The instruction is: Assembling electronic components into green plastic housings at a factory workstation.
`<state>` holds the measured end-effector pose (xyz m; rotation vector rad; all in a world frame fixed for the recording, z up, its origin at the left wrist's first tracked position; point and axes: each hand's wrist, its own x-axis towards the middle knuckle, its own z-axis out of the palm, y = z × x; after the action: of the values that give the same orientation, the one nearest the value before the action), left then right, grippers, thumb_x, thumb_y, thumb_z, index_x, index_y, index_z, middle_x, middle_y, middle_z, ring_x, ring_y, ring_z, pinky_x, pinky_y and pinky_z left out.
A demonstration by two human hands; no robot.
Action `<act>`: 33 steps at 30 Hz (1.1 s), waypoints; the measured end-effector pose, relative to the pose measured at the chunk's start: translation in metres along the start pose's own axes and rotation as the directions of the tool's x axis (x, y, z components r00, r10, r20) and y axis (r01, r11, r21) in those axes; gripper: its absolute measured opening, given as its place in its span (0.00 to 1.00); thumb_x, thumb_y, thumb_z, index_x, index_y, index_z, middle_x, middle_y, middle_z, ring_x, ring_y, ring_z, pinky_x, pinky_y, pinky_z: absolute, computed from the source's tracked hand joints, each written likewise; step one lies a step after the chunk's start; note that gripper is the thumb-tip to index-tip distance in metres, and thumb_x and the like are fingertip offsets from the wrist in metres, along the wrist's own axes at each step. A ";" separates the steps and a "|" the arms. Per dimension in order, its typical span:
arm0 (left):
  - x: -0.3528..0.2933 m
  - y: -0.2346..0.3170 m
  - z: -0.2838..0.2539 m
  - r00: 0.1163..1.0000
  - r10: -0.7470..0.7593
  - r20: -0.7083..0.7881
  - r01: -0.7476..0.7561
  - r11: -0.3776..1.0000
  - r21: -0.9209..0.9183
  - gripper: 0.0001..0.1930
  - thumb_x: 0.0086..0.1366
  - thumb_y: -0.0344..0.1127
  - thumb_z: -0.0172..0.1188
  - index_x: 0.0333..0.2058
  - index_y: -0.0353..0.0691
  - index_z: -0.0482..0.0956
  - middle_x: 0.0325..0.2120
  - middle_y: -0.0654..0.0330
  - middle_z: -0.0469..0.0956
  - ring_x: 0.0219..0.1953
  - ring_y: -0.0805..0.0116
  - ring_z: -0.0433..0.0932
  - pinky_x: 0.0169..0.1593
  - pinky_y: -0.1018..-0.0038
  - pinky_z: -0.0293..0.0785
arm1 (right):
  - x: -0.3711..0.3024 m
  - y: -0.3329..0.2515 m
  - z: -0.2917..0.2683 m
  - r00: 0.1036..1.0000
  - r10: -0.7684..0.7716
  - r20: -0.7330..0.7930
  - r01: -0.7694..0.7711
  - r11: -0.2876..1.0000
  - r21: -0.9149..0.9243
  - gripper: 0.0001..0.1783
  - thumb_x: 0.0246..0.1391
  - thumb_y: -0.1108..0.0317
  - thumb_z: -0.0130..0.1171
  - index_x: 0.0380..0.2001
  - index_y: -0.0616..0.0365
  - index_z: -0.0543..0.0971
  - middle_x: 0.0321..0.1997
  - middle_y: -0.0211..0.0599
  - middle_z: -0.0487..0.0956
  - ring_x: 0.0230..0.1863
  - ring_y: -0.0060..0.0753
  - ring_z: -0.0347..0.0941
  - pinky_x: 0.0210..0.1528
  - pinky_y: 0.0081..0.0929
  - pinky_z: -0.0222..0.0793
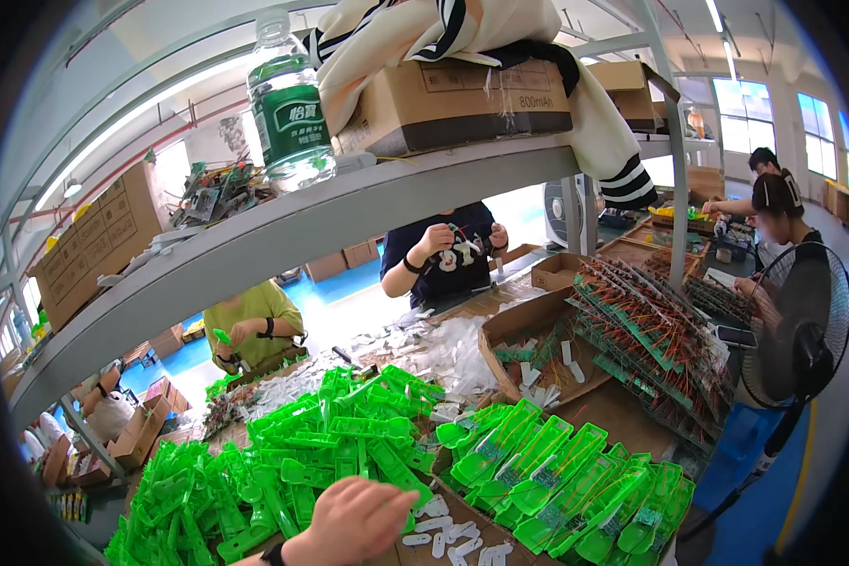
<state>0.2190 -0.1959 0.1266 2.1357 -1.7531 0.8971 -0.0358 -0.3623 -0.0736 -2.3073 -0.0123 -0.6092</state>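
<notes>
1. Head view. Landmark: heap (325, 462), a pile of bright green plastic shells, mostly elongated, with no boards visible in them.
2. Left hand (360, 519), dark wristband (274, 555): at the heap's near edge, back up, fingers partly curled and pointing right. Palm hidden, so can't tell if it grips anything.
3. Right hand: out of view, state unknown.
4. White pieces (462, 547), small and flat: loose just right of the heap's near end, near the left hand's fingertips.
5. Filled shells (561, 476): right of the heap, laid in leaning rows, boards and thin wires inside.
6. Boards (651, 340): stacked beyond the heap to the right, green, bristling with reddish wires. Carton (496, 354) between, holding white bits and wires.
7. Step in hand, as judged: handling loose parts between heap and white pieces; exact action unclear.
8. Next move, as judged: calls for a fingertip pinch on one part, without dragging its tangled neighbours.
9. Beyond the heap: co-worker in yellow-green (255, 316), holding a green part; co-worker in dark top (443, 255), both hands raised.
10. Above the heap: shelf (292, 222) with bottle (292, 108). Far right of the heap: fan (809, 354).
</notes>
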 end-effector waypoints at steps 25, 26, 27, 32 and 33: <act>-0.065 0.136 -0.179 0.875 0.213 -0.435 -0.058 0.938 0.343 0.31 0.57 0.32 0.54 0.55 0.72 0.55 0.32 0.62 0.70 0.27 0.70 0.72 0.27 0.75 0.70 | -0.003 -0.018 0.006 0.996 -0.069 -0.059 0.065 0.995 -0.077 0.13 0.48 0.70 0.50 0.12 0.59 0.66 0.16 0.41 0.64 0.18 0.48 0.63 0.20 0.38 0.58; -0.069 0.136 -0.183 0.886 0.210 -0.413 -0.071 0.942 0.328 0.30 0.56 0.31 0.54 0.54 0.71 0.57 0.31 0.62 0.70 0.25 0.70 0.71 0.27 0.75 0.69 | -0.006 -0.015 0.006 0.996 -0.074 -0.058 0.070 0.995 -0.078 0.13 0.48 0.70 0.50 0.12 0.59 0.66 0.16 0.41 0.64 0.18 0.48 0.63 0.20 0.38 0.58; -0.073 0.138 -0.187 0.897 0.208 -0.389 -0.083 0.946 0.314 0.30 0.56 0.30 0.54 0.53 0.70 0.59 0.30 0.62 0.70 0.24 0.71 0.71 0.26 0.76 0.69 | -0.012 -0.008 0.006 0.999 -0.016 0.050 0.021 0.993 -0.120 0.10 0.48 0.66 0.52 0.18 0.60 0.69 0.20 0.42 0.68 0.23 0.47 0.66 0.24 0.37 0.62; -0.045 0.140 -0.179 0.870 0.267 -0.415 -0.129 0.934 0.332 0.24 0.53 0.28 0.53 0.47 0.63 0.66 0.29 0.62 0.69 0.21 0.71 0.68 0.25 0.78 0.67 | -0.008 0.008 0.021 0.984 -0.172 -0.033 0.166 0.977 -0.136 0.16 0.46 0.68 0.50 0.09 0.59 0.63 0.12 0.41 0.63 0.14 0.44 0.61 0.15 0.33 0.55; -0.050 0.147 -0.181 0.796 0.319 -0.515 -0.118 0.915 0.386 0.22 0.52 0.27 0.53 0.45 0.60 0.68 0.29 0.63 0.69 0.20 0.72 0.67 0.24 0.78 0.66 | -0.004 0.003 0.023 0.977 -0.214 0.005 0.213 0.971 -0.112 0.16 0.46 0.68 0.50 0.09 0.59 0.63 0.12 0.41 0.63 0.14 0.44 0.61 0.15 0.33 0.55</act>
<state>0.0195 -0.0955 0.2107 1.5681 -1.6201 1.7987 -0.0286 -0.3485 -0.0915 -2.4311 -0.2319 -0.7428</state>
